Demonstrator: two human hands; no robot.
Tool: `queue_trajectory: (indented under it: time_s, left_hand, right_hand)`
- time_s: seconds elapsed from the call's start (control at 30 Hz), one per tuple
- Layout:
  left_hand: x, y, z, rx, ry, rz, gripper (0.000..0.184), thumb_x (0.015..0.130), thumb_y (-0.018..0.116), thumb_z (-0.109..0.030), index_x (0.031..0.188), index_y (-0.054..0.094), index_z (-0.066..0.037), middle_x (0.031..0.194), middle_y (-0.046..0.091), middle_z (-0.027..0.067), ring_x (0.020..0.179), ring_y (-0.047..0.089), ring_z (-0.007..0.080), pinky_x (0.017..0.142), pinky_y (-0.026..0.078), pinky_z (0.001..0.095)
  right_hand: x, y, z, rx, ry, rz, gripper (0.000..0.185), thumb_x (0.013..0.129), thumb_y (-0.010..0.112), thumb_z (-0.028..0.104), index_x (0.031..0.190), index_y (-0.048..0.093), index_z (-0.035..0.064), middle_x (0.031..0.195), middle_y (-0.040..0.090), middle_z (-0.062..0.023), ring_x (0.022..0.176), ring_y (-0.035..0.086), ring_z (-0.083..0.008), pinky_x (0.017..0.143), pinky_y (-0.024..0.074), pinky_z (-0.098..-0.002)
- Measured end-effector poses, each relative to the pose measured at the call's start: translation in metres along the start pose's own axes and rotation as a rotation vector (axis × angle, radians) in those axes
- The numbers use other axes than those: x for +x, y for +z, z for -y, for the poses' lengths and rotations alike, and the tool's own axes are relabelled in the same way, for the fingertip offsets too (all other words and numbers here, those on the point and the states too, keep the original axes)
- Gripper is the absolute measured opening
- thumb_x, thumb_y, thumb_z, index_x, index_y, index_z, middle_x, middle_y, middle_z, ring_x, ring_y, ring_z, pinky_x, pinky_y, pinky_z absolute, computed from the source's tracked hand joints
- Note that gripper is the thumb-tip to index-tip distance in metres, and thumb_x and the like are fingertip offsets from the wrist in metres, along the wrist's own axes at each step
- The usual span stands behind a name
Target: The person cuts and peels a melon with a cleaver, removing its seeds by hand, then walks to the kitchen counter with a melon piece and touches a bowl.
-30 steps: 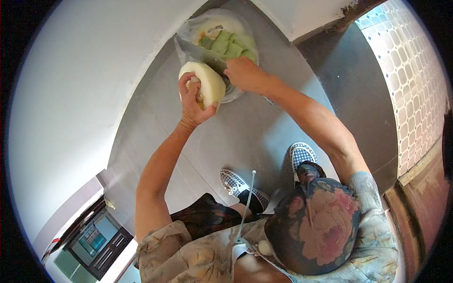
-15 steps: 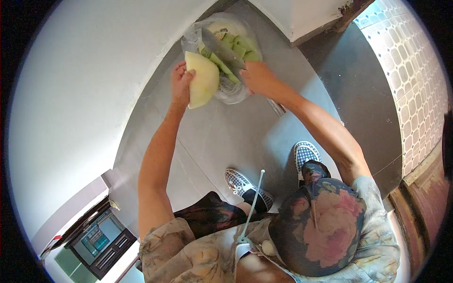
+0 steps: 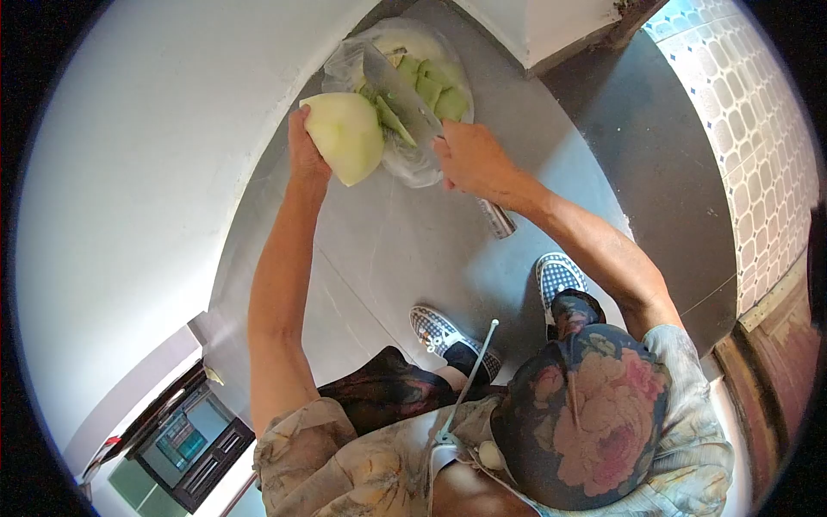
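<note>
My left hand [image 3: 307, 148] grips a pale, peeled piece of melon [image 3: 346, 138] by its left edge, tilted above the floor. My right hand [image 3: 476, 159] is closed around the handle of a broad cleaver [image 3: 398, 90]. Its metal handle end sticks out below my wrist, and the blade points up and left over the green rind pieces [image 3: 435, 86]. These lie in a clear plastic bag [image 3: 415, 168] spread on the floor. One long strip of rind [image 3: 394, 121] sits between the melon and the blade.
A white wall [image 3: 164, 155] runs along the left, and a wall corner [image 3: 527, 65] juts in at the top. My feet in checked shoes [image 3: 562, 274] are on the grey tiled floor [image 3: 362, 258]. Patterned tiles [image 3: 758, 129] cover the right side.
The melon has moved left and been turned in my left hand, away from the blade. My right hand has shifted slightly down and right, with the cleaver still in it.
</note>
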State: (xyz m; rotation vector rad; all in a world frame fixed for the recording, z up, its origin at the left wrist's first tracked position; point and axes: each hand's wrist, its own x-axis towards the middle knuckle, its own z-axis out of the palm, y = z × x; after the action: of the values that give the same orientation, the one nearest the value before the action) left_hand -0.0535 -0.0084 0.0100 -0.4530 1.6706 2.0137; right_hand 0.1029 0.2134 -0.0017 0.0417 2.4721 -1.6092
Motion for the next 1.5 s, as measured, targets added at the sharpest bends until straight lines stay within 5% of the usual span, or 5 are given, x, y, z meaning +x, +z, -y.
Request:
queue_trajectory:
  time_s: [0.53, 0.83, 1.07, 1.37, 1.5]
  left_hand:
    - [-0.015, 0.023, 0.009, -0.033, 0.063, -0.177, 0.052, 0.086, 0.048, -0.046, 0.117, 0.049, -0.004, 0.112, 0.058, 0.0138, 0.101, 0.059, 0.0296, 0.086, 0.050, 0.0436]
    - [-0.022, 0.005, 0.027, 0.249, 0.193, 0.072, 0.055, 0.079, 0.071, -0.025, 0.119, 0.045, 0.002, 0.110, 0.058, 0.0161, 0.098, 0.061, 0.0246, 0.083, 0.052, 0.0368]
    - [-0.023, 0.011, 0.028, 0.272, 0.182, -0.029, 0.056, 0.076, 0.074, -0.022, 0.117, 0.044, 0.003, 0.106, 0.059, 0.0153, 0.089, 0.063, 0.0238, 0.077, 0.053, 0.0359]
    - [-0.013, 0.014, 0.027, 0.261, 0.210, -0.051, 0.052, 0.075, 0.075, -0.022, 0.112, 0.049, 0.005, 0.100, 0.061, 0.0147, 0.086, 0.063, 0.0234, 0.074, 0.053, 0.0355]
    - [-0.014, 0.007, 0.022, 0.236, 0.131, -0.061, 0.052, 0.075, 0.075, -0.021, 0.112, 0.049, 0.005, 0.100, 0.061, 0.0150, 0.087, 0.064, 0.0242, 0.074, 0.053, 0.0360]
  right_hand:
    - [-0.010, 0.012, 0.022, 0.105, 0.051, -0.003, 0.026, 0.093, 0.044, 0.016, 0.087, 0.050, -0.0078, 0.052, 0.057, -0.0156, 0.048, 0.062, -0.0273, 0.050, 0.0492, -0.0388]
    - [-0.004, 0.005, 0.026, 0.024, 0.074, 0.070, 0.027, 0.093, 0.045, 0.016, 0.087, 0.048, -0.0098, 0.054, 0.057, -0.0159, 0.046, 0.060, -0.0246, 0.046, 0.0486, -0.0380]
    - [0.019, -0.004, 0.042, 0.204, 0.282, 0.187, 0.023, 0.092, 0.048, 0.012, 0.087, 0.047, -0.0104, 0.058, 0.058, -0.0171, 0.043, 0.059, -0.0219, 0.036, 0.0447, -0.0346]
    - [0.082, 0.045, 0.008, 0.129, 0.154, 0.080, 0.022, 0.090, 0.051, 0.010, 0.090, 0.047, -0.0111, 0.058, 0.058, -0.0159, 0.042, 0.059, -0.0229, 0.036, 0.0460, -0.0354]
    - [0.066, 0.012, 0.031, 0.068, 0.213, 0.271, 0.021, 0.089, 0.053, 0.009, 0.092, 0.047, -0.0112, 0.060, 0.059, -0.0188, 0.044, 0.060, -0.0233, 0.037, 0.0466, -0.0359]
